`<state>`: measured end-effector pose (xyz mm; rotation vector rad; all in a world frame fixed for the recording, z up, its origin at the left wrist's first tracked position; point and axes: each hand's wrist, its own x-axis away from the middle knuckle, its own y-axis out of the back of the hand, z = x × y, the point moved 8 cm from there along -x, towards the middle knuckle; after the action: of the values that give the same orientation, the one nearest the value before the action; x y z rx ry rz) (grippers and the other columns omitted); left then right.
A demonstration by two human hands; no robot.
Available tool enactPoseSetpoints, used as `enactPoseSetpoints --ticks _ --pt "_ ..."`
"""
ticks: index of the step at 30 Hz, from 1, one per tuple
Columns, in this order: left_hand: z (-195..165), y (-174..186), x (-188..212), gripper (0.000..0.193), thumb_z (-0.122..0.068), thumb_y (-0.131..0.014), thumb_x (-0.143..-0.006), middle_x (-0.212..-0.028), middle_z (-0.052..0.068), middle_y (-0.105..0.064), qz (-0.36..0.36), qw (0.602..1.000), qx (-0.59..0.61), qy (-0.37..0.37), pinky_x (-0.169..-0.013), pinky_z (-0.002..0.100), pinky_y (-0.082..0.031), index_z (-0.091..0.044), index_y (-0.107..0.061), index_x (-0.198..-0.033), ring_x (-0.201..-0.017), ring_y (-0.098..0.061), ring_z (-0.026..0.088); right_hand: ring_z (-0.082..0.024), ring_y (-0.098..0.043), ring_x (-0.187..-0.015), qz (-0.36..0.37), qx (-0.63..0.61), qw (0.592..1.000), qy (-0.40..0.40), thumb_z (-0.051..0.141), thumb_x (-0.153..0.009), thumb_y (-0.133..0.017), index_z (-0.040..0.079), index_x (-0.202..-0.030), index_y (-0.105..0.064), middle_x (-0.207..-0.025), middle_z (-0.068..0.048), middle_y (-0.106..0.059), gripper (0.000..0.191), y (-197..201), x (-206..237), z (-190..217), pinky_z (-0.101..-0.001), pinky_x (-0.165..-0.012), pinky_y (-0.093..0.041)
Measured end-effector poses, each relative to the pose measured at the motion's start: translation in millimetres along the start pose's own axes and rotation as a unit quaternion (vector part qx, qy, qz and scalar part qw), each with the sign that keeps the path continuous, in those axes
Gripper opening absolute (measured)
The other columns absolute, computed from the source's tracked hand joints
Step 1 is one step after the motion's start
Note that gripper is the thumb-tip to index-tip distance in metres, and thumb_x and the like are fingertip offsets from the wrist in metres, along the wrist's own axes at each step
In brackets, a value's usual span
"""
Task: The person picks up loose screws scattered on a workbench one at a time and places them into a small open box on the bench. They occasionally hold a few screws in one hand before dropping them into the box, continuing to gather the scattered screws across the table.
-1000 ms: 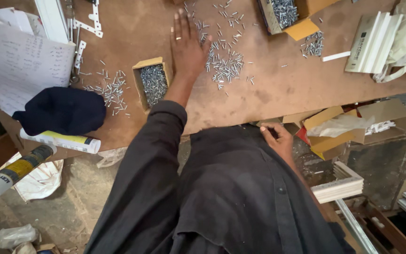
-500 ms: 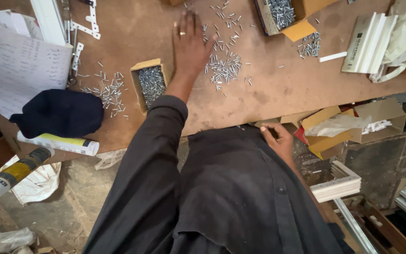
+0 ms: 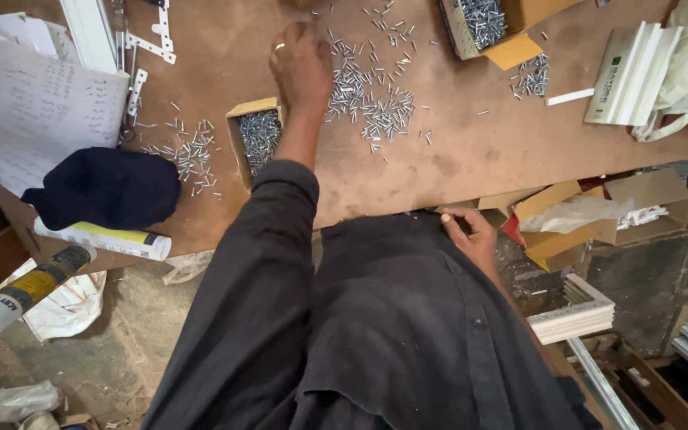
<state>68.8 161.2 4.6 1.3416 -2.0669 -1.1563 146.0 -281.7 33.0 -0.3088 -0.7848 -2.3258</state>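
My left hand (image 3: 300,68) reaches out over the brown tabletop (image 3: 471,151) with its fingers curled down onto a scatter of small silver screws (image 3: 376,107). What lies under the palm is hidden. A small open cardboard box of screws (image 3: 258,139) sits just left of my wrist. My right hand (image 3: 471,239) rests low against my dark shirt at the table's near edge, fingers loosely bent, nothing in it.
More loose screws (image 3: 189,151) lie left of the box. A dark cloth (image 3: 105,187), a sealant tube (image 3: 101,237) and a paper sheet (image 3: 33,111) sit at the left. A second screw box (image 3: 483,24) and white profiles (image 3: 631,76) are far right. Cardboard boxes (image 3: 591,215) stand below.
My left hand lay flat with fingers spread on the screws; now its fingers have curled in over them. My right hand has stayed by my shirt.
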Motion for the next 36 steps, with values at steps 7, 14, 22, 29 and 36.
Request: enactPoseSetpoints --ticks 7,14,22,29,36 --pt "-10.9 1.5 -9.1 0.020 -0.022 -0.073 -0.083 -0.114 0.004 -0.067 -0.017 0.999 -0.032 -0.004 -0.096 0.050 -0.044 -0.018 -0.079 -0.101 -0.112 -0.057 0.032 -0.006 -0.066 -0.086 -0.007 0.016 1.000 0.021 0.010 -0.096 -0.074 0.002 -0.108 -0.075 -0.095 -0.003 -0.074 0.014 2.0 0.8 -2.4 -0.0235 -0.079 -0.054" --pt "-17.3 -4.2 -14.3 0.020 -0.022 -0.074 -0.083 -0.106 0.014 -0.068 -0.007 0.998 -0.031 -0.062 -0.086 0.051 -0.049 -0.009 -0.075 -0.099 -0.096 -0.064 0.038 -0.006 -0.066 -0.089 0.020 -0.001 0.997 0.071 0.009 -0.094 -0.074 0.001 -0.106 -0.074 -0.097 -0.002 -0.075 0.014 -5.5 -10.7 -7.2 -0.0228 -0.081 -0.054" --pt "6.1 7.0 39.2 0.028 -0.032 -0.075 -0.098 -0.082 0.016 -0.072 0.021 0.993 0.074 0.094 -0.074 0.042 -0.055 -0.006 -0.075 -0.089 -0.078 -0.069 0.032 -0.010 -0.062 -0.075 0.140 0.092 0.976 0.137 0.014 -0.094 -0.078 0.001 -0.102 -0.074 -0.083 -0.007 -0.070 0.016 -20.3 -74.6 38.9 -0.0269 -0.069 -0.052" --pt "7.4 10.9 219.1 0.025 -0.023 -0.073 -0.096 -0.095 0.002 -0.076 0.045 0.895 0.413 0.165 -0.078 0.027 -0.055 -0.001 -0.075 -0.107 -0.087 -0.067 0.007 -0.027 -0.070 -0.080 0.196 0.185 0.891 0.365 0.023 -0.092 -0.076 0.003 -0.104 -0.072 -0.090 -0.015 -0.072 0.023 -89.8 -190.4 165.1 -0.0393 -0.074 -0.055" --pt "8.2 71.5 377.6 0.028 -0.030 -0.076 -0.087 -0.085 0.007 -0.077 -0.004 0.897 0.219 0.385 -0.070 0.030 -0.053 -0.005 -0.079 -0.100 -0.072 -0.068 0.013 -0.038 -0.069 -0.097 0.103 0.388 0.786 0.470 0.008 -0.092 -0.066 0.010 -0.106 -0.074 -0.106 -0.016 -0.069 0.017 -149.0 -275.6 247.0 -0.0518 -0.085 -0.053"
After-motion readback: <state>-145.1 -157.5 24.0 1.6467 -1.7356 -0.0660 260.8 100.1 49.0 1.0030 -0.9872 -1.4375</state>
